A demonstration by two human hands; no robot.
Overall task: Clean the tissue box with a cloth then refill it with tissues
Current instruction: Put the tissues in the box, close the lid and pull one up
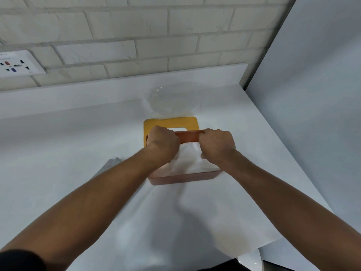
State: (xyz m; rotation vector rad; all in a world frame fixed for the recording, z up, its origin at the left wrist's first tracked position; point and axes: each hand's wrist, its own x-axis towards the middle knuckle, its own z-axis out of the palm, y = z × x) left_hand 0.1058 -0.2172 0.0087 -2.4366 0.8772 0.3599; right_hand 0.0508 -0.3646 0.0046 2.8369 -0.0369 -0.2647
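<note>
An open reddish-brown tissue box [183, 178] sits on the white counter, with a stack of white tissues [188, 159] inside it. My left hand [162, 142] and my right hand [217, 144] are both closed over the tissues at the box's far rim, fingers curled down inside. Just behind the box lies its yellow lid [172, 122] with an oval slot, flat on the counter. A grey cloth [109, 166] lies left of the box, partly hidden under my left forearm.
A clear plastic wrapper [172, 99] lies behind the lid. A white brick wall with a socket panel [17, 64] runs along the back. A white panel [312, 94] closes the right side. The counter [68, 133] is covered with white paper.
</note>
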